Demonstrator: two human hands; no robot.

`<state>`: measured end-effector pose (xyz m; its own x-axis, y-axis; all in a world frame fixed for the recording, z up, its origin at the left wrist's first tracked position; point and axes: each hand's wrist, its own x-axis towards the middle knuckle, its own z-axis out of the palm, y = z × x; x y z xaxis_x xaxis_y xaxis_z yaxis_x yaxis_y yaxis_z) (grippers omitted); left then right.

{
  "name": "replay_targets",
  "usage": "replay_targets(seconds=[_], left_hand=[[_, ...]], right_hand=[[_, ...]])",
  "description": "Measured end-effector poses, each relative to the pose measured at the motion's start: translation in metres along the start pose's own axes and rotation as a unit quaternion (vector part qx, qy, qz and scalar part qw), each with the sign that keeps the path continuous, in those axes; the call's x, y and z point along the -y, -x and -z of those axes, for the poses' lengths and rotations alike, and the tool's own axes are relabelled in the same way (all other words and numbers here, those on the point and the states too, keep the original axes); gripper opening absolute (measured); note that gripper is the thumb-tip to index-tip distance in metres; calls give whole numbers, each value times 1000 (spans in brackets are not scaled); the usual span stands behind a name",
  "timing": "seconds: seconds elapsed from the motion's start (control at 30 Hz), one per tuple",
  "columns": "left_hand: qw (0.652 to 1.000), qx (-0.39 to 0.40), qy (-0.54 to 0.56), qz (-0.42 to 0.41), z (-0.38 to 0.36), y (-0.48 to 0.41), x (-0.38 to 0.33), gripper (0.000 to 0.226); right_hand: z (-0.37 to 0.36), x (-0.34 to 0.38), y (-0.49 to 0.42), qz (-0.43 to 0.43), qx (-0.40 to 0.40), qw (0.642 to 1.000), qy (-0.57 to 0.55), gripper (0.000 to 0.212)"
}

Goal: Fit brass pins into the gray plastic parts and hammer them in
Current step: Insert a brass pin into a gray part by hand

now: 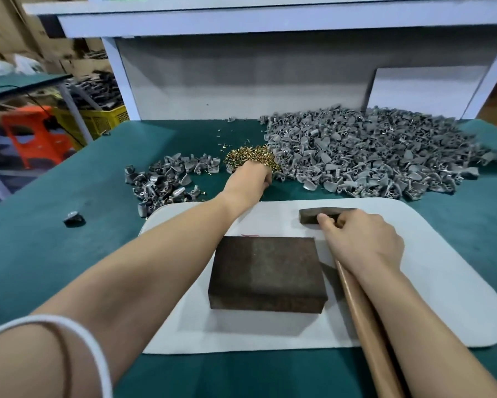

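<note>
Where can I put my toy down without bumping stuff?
On the white mat right of the hammer, or the green table left of the mat. The back is crowded: gray parts pile, brass pins, smaller pile.

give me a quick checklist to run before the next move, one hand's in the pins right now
1. Left hand at the brass pins: ok, its fingers are in the pile.
2. Pin actually pinched: cannot tell, the fingertips are hidden.
3. Part seated on the dark block: not ok, its top is bare.
4. Gray parts in supply: ok, a large pile lies just beyond the white mat.
5. Hammer ready: ok, the right hand holds it close to the head, which rests on the mat.
</note>
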<state>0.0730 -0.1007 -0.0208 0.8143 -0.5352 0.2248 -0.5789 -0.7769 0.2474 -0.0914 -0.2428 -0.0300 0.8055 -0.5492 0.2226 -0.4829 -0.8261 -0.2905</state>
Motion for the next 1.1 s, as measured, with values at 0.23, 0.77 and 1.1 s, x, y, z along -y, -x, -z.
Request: replay_targets(seconds=[0.23,0.77,1.1], left_hand=[[998,-47,33,37,36,17,39,15],[968,-3,-21,249,51,25,114,16],[894,-171,393,129,62,93,23,16]], right_hand=[[-2,-5,-3,-6,-4,1000,-18,48],[0,-3,-2,-12,-1,1000,-15,41],[25,11,14,127,-161,924,-322,21]])
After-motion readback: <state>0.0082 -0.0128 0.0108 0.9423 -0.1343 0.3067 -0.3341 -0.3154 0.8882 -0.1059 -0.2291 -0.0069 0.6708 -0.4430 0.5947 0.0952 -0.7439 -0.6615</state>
